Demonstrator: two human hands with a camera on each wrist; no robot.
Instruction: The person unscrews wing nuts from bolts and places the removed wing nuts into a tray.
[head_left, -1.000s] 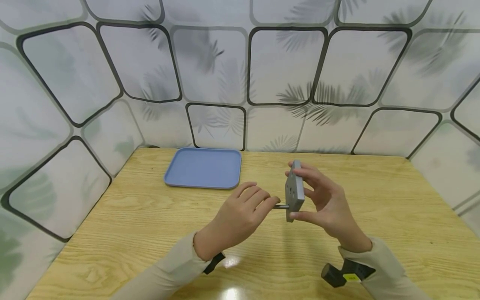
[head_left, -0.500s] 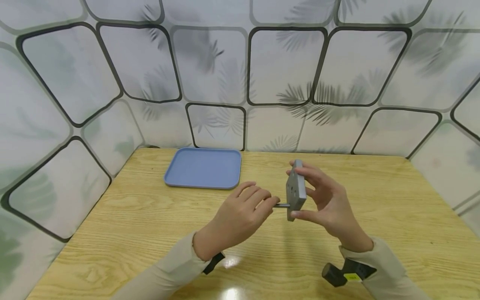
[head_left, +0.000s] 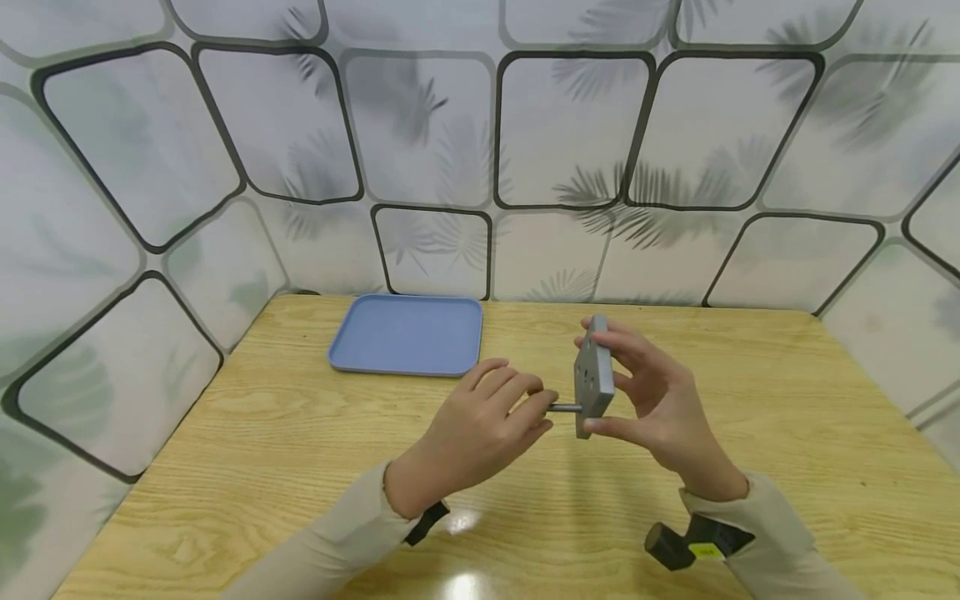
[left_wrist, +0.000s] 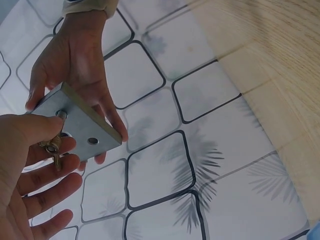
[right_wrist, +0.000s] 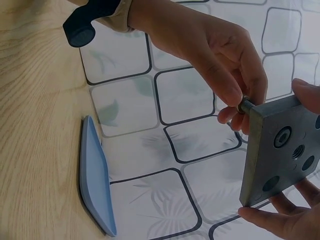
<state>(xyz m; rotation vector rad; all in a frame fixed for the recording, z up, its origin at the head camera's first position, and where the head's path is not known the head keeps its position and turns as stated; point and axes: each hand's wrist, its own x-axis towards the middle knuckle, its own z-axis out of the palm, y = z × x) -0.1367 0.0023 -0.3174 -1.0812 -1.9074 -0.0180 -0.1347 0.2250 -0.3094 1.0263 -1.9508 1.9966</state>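
Note:
My right hand (head_left: 656,408) holds a grey metal block plate (head_left: 596,379) upright, its thumb and fingertips on the edges. Several round holes show on its broad face (right_wrist: 265,160) in the right wrist view; one looks threaded. My left hand (head_left: 480,429) pinches a metal screw (head_left: 566,408) whose shank meets the lower part of the plate's left-facing side. In the left wrist view, the screw's brass-coloured, wing-like head (left_wrist: 52,146) lies by the left thumb and index finger, partly hidden. How deep the shank sits in its hole cannot be seen.
A shallow blue tray (head_left: 408,333) lies at the back left of the wooden table (head_left: 300,450). Behind and beside the table hangs a patterned light backdrop (head_left: 573,133). Black wrist devices are strapped to both sleeves, the right one (head_left: 701,542) sticking out inward.
The plate and right hand have shifted very slightly up and to the right. My left fingers have turned a little around the screw, and the thumb now shows beneath them.

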